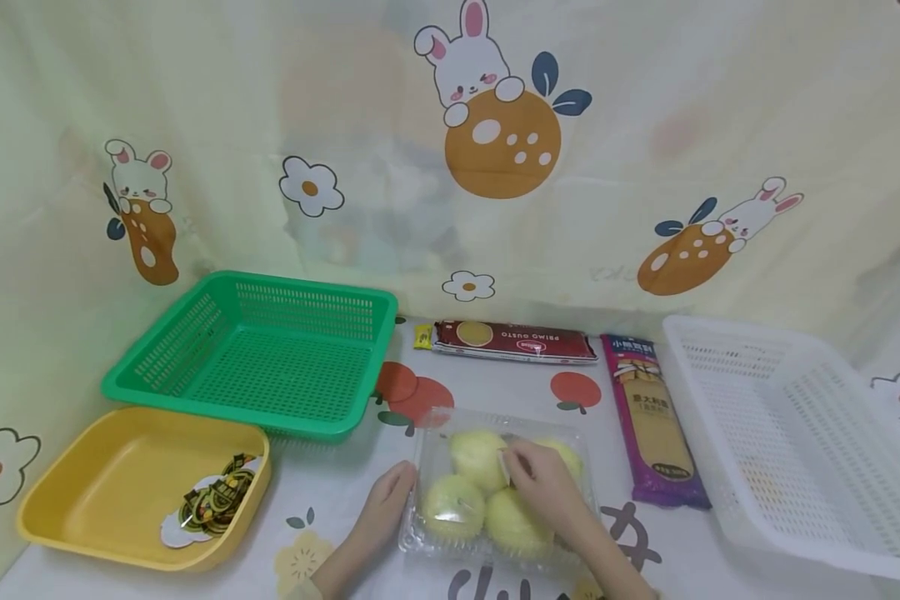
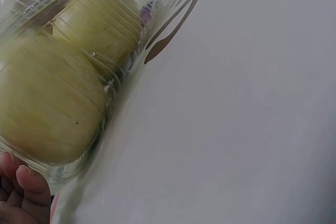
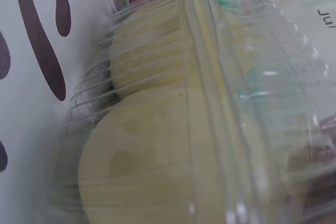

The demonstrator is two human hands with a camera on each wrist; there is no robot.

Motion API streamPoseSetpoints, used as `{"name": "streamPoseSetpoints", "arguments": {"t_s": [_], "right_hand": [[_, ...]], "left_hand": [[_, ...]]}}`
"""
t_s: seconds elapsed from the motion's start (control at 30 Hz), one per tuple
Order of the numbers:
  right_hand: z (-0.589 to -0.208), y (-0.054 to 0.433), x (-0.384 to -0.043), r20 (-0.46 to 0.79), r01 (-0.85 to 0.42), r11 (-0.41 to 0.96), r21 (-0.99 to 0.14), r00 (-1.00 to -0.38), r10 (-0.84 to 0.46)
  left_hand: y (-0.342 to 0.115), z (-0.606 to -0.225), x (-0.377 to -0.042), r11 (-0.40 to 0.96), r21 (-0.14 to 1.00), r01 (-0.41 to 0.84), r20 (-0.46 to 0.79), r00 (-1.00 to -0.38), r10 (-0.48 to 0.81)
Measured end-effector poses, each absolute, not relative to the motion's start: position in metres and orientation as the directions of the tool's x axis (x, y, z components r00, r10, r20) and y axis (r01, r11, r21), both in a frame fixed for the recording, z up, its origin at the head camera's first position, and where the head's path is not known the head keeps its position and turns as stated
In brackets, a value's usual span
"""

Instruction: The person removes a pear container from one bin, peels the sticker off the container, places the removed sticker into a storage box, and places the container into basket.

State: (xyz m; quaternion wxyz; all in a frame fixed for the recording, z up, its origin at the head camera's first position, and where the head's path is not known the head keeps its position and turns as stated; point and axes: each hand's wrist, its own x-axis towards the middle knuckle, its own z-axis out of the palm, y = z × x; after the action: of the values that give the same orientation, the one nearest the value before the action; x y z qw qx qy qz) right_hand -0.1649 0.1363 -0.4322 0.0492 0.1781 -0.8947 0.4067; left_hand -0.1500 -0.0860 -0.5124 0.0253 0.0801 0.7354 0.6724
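A clear plastic clamshell box (image 1: 412,533) stands on the table in the head view, with several round yellow-green fruits (image 1: 453,504) inside. My left hand (image 1: 385,500) rests along the box's left side, its fingers extended. In the left wrist view, those fingertips (image 2: 32,179) are right at the ribbed wall. My right hand (image 1: 543,483) is over the middle of the box, fingers curled, pinching a thin white piece (image 1: 504,467) above the fruits. Through the plastic in the right wrist view, part of the right hand (image 3: 315,177) shows dimly.
A green basket (image 1: 270,408) stands at the back left, with a yellow bin (image 1: 105,492) in front holding dark patterned packets (image 1: 217,504). Behind the box lies a red pasta pack (image 1: 517,342). A purple pasta pack (image 1: 656,425) lies beside a white basket (image 1: 727,492) at right.
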Motion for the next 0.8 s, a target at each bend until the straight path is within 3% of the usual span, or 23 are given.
{"name": "streamPoseSetpoints", "arguments": {"t_s": [0.6, 0.8], "right_hand": [[-0.436, 0.140, -0.164, 0.252, -0.347, 0.562, -0.751, -0.937, -0.242], [-0.437, 0.142, -0.165, 0.240, -0.329, 0.549, -0.768, -0.943, -0.230]], "left_hand": [[-0.084, -0.487, -0.142, 0.072, 0.996, 0.048, 0.037, -0.987, 0.158], [-0.087, -0.496, -0.146, 0.063, 0.997, 0.036, 0.024, -0.984, 0.177]]}}
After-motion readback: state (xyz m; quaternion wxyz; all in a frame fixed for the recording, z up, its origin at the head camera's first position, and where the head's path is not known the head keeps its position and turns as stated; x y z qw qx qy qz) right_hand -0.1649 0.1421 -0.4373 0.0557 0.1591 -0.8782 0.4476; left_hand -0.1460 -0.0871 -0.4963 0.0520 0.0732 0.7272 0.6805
